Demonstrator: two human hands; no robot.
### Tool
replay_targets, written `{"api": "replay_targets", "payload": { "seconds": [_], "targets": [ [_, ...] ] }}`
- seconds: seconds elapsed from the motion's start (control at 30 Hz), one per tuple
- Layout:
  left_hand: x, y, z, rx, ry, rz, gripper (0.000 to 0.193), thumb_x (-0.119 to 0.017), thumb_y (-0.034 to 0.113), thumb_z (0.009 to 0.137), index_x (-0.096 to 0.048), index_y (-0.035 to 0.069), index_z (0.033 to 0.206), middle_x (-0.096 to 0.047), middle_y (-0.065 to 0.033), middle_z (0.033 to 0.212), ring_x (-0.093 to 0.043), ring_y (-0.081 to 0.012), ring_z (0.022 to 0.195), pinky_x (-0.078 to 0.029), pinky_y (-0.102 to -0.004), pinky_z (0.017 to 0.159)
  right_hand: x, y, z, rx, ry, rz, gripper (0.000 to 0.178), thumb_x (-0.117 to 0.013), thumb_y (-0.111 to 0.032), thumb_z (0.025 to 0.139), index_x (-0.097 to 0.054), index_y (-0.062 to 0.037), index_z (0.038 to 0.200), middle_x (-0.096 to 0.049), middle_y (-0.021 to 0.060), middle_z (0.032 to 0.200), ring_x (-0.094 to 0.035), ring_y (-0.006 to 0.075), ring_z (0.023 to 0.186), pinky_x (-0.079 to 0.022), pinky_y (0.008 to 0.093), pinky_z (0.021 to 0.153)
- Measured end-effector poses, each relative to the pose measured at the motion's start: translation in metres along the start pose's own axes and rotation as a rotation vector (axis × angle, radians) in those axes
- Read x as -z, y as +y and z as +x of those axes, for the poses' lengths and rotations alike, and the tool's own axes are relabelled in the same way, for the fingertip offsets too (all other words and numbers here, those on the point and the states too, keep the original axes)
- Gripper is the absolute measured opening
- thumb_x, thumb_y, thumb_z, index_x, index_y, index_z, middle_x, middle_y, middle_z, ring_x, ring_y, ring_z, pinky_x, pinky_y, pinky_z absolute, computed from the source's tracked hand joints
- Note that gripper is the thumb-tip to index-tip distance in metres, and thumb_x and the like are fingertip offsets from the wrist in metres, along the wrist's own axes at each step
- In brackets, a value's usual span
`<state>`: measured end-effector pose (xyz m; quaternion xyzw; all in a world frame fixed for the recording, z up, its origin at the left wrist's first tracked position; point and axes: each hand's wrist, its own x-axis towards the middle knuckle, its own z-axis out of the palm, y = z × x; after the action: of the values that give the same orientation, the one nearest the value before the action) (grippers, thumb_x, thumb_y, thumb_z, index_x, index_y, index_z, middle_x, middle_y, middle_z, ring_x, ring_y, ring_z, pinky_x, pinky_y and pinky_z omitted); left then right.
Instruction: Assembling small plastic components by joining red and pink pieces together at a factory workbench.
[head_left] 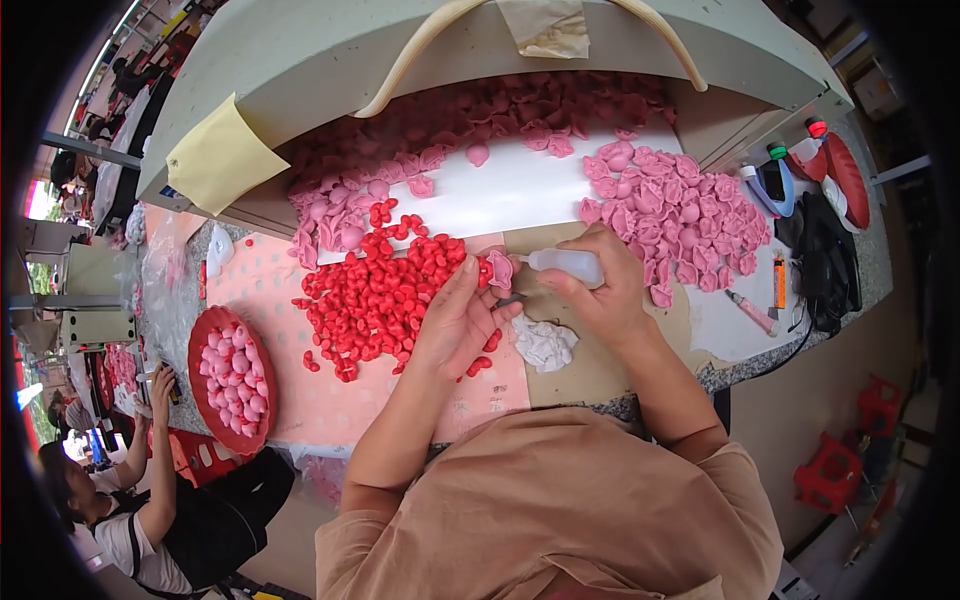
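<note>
A loose, tan-brown cloth shirt (pixel 560 490) with soft creases covers the torso, from five to six o'clock in the head view. Its wide, short left sleeve (pixel 350 545) shows at seven o'clock, the matching right sleeve (pixel 740 490) at four. Beyond them, the forearms (pixel 395 425) and fingers (pixel 460 287) are bare.
</note>
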<state>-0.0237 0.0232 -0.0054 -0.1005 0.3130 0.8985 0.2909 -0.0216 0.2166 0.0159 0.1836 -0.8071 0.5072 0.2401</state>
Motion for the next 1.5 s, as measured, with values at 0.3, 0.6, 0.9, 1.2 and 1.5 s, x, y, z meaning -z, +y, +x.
{"api": "replay_targets", "payload": {
  "seconds": [0.3, 0.6, 0.9, 1.2, 1.5],
  "targets": [
    [0.0011, -0.0006, -0.0004, -0.054, 0.002, -0.001, 0.03, -0.046, 0.03, 0.096, -0.052, 0.009, 0.116, -0.059, -0.007, 0.108, -0.058, -0.013, 0.088, -0.051, -0.0379, 0.082, 0.0003, -0.0009, -0.0002, 0.039, -0.001, -0.02, 0.028, -0.076, -0.012, 0.071, -0.056, -0.0016, 0.087, -0.056, 0.0079, 0.072, -0.052, 0.0166, 0.062, -0.041, 0.0271, 0.055],
    [-0.003, 0.0038, -0.0016, -0.097, -0.015, 0.036, 0.037, -0.047, 0.026, 0.095, -0.044, 0.008, 0.127, -0.056, -0.0046, 0.111, -0.056, -0.015, 0.099, -0.048, -0.0382, 0.088, 0.0015, -0.0011, -0.0002, 0.035, 0.005, -0.043, 0.029, -0.076, -0.014, 0.072, -0.055, -0.0015, 0.087, -0.056, 0.0083, 0.071, -0.053, 0.0168, 0.061, -0.041, 0.0272, 0.054],
    [-0.0072, 0.0055, -0.0008, -0.165, -0.023, 0.022, 0.038, -0.049, 0.017, 0.093, -0.042, 0.006, 0.129, -0.048, -0.0105, 0.129, -0.05, -0.0221, 0.114, -0.041, -0.0387, 0.098, 0.0009, -0.0029, 0.0004, 0.07, 0.024, -0.054, 0.031, -0.078, -0.015, 0.07, -0.056, -0.0012, 0.087, -0.056, 0.0095, 0.073, -0.054, 0.0184, 0.061, -0.042, 0.0279, 0.054],
    [-0.0058, 0.0069, 0.0002, -0.161, -0.012, -0.051, 0.04, -0.049, 0.013, 0.092, -0.04, 0.005, 0.13, -0.046, -0.0123, 0.132, -0.049, -0.0233, 0.116, -0.039, -0.0396, 0.102, 0.0008, 0.0001, -0.0009, 0.068, 0.034, -0.075, 0.031, -0.078, -0.013, 0.069, -0.056, -0.0013, 0.088, -0.057, 0.0098, 0.073, -0.054, 0.0189, 0.061, -0.041, 0.0286, 0.054],
    [-0.0056, 0.0069, -0.0006, -0.16, -0.035, -0.092, 0.045, -0.049, 0.015, 0.093, -0.034, 0.006, 0.135, -0.044, -0.0131, 0.133, -0.049, -0.0232, 0.116, -0.038, -0.0397, 0.102, 0.0, -0.0001, 0.0005, 0.076, 0.059, -0.037, 0.032, -0.078, -0.013, 0.068, -0.056, -0.0013, 0.087, -0.055, 0.0098, 0.073, -0.052, 0.0189, 0.061, -0.041, 0.0288, 0.055]
  ]
}}
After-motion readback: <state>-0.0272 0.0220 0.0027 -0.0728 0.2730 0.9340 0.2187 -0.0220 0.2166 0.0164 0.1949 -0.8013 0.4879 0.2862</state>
